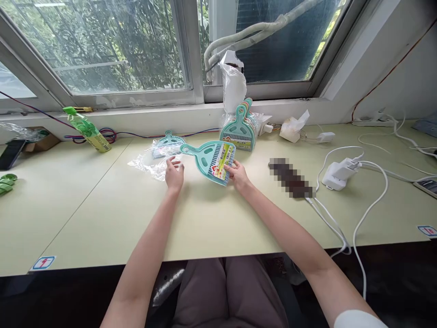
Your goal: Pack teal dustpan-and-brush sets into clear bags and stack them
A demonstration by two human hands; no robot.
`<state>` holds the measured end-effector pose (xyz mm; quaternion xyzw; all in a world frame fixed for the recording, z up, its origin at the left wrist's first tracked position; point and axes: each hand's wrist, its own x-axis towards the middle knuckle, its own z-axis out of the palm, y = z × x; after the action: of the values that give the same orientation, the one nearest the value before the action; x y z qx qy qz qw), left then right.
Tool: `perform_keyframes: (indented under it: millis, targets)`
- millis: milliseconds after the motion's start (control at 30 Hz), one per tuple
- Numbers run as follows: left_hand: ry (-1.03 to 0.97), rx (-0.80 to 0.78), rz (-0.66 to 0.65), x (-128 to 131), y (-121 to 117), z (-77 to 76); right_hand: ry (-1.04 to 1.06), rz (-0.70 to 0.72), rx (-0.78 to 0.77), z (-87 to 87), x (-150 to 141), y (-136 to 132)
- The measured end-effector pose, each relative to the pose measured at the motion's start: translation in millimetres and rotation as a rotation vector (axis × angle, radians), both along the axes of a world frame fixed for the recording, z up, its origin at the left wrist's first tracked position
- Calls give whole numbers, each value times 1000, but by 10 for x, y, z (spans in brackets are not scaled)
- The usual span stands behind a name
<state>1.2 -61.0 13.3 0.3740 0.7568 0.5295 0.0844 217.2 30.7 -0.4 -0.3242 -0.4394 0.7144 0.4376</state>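
My right hand (237,176) grips the lower right edge of a mint-green mini dustpan (206,159), which has a striped grey-and-white front and a yellow label. Its looped handle points left, and it is held tilted above the table. My left hand (175,174) is just left of it, fingers apart and slightly bent, holding nothing that I can see. Beside that hand lies a crumpled clear plastic bag (150,164). Partly covered by the plastic, a second mint dustpan (168,145) rests farther back. A stack of similar dustpans (239,130) leans upright near the window sill.
A green-capped bottle (90,132) leans at the back left, near a cardboard box (43,141). To the right are a blurred-out dark object (292,178), a white charger (341,173) with looping cables, and a crumpled tissue pack (294,127). The table's front edge runs before my lap.
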Motion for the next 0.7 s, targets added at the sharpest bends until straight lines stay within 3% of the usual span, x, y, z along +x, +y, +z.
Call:
perform_keyframes:
  millis: [100, 233, 467, 567, 700]
  targets:
    - [292, -239, 114, -219, -20, -110, 1, 1, 9, 6, -2, -16]
    - [433, -397, 22, -265, -31, -163, -7, 17, 33, 20, 2, -34]
    - [755, -428, 84, -84, -53, -80, -29, -54, 21, 23, 11, -10]
    - [712, -363, 165, 11, -26, -97, -50, -96, 2, 25, 12, -2]
    - [638, -349, 138, 141, 21, -164, -96, -118, -5, 34, 16, -6]
